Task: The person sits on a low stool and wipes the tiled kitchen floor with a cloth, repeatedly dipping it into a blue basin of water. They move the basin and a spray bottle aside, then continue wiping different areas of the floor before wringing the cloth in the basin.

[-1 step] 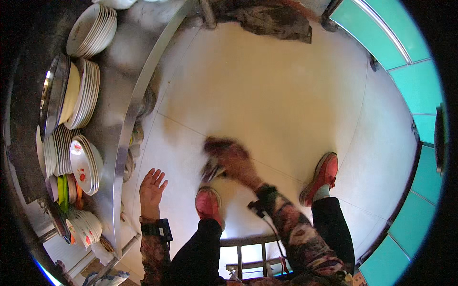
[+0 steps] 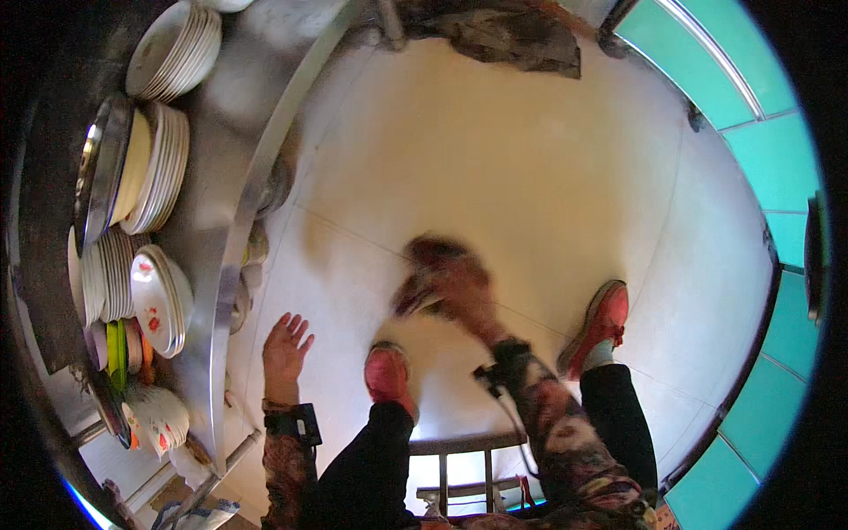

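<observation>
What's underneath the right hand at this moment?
Pale tiled floor shows around the blurred right hand, with a thin seam visible on both sides of it. Whatever lies directly beneath the hand is covered, and contact with the floor can't be judged.

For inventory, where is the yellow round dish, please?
At the head view's upper left, the yellow dish is between a round black dish and stacked white plates.

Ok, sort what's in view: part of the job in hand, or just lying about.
Job in hand:
- right hand, blurred; any held thing unclear
- left hand, open, looks empty

Lying about:
- stacked plates
- flowered bowls
- metal table
- crumpled dark material
</observation>
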